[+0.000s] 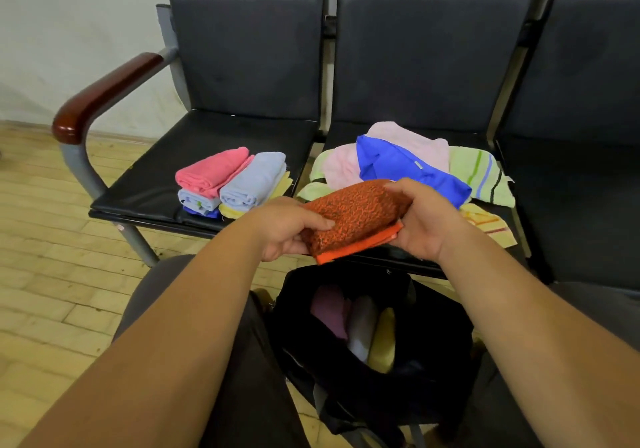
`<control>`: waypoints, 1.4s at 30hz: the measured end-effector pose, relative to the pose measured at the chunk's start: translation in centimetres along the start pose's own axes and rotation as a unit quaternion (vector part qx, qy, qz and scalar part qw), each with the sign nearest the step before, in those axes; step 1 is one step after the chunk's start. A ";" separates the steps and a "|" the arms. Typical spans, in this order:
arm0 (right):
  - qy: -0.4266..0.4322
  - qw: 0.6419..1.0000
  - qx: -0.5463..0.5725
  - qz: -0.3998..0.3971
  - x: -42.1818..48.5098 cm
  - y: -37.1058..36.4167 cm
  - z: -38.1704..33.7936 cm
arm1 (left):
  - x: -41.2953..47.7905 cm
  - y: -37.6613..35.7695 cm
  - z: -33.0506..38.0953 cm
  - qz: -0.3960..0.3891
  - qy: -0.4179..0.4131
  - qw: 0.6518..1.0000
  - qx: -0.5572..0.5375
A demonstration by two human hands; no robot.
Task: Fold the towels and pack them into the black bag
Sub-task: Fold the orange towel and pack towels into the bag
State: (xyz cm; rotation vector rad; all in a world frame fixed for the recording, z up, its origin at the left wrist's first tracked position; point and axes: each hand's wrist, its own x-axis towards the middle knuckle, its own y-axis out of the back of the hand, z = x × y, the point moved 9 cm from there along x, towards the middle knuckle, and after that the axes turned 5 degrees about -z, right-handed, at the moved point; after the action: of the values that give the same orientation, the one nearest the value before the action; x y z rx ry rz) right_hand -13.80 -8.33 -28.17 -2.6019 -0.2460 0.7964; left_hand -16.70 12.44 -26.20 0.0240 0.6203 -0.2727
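Observation:
A folded orange towel [356, 217] is held in the air between both hands, above the open black bag [429, 388]. My left hand [285, 231] grips its left end with the thumb on top. My right hand [424, 220] grips its right end. Inside the bag stand three rolled towels: purple, white and yellow. On the left seat lies a stack of folded towels [230, 182], pink and light blue on top. The middle seat holds a loose pile of unfolded towels [408, 162]: pale pink, bright blue and green striped.
A row of black padded chairs [249, 66] with a wooden armrest [100, 96] faces me. The bag sits on the floor between my knees. A yellow striped towel [488, 224] hangs at the middle seat's front edge. Wooden floor [45, 274] spreads to the left.

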 end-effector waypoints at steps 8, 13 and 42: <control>0.010 0.999 -0.035 0.018 4.5 -5.0 0.1 | -1.0 6.1 0.5 0.086 0.003 0.996 0.001; 0.032 0.998 -0.050 0.012 9.6 -9.8 -2.3 | -0.8 11.5 2.7 0.145 -0.002 0.989 -0.021; 0.021 0.796 -0.603 -0.048 29.8 -21.8 -5.5 | 3.5 20.4 -0.6 0.203 0.234 0.950 -0.033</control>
State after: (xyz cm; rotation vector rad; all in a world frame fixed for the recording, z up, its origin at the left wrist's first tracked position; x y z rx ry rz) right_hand 12.77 17.85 -29.44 -3.6916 -1.2061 0.6169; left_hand -9.01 31.33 -29.89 0.1537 1.0778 0.1625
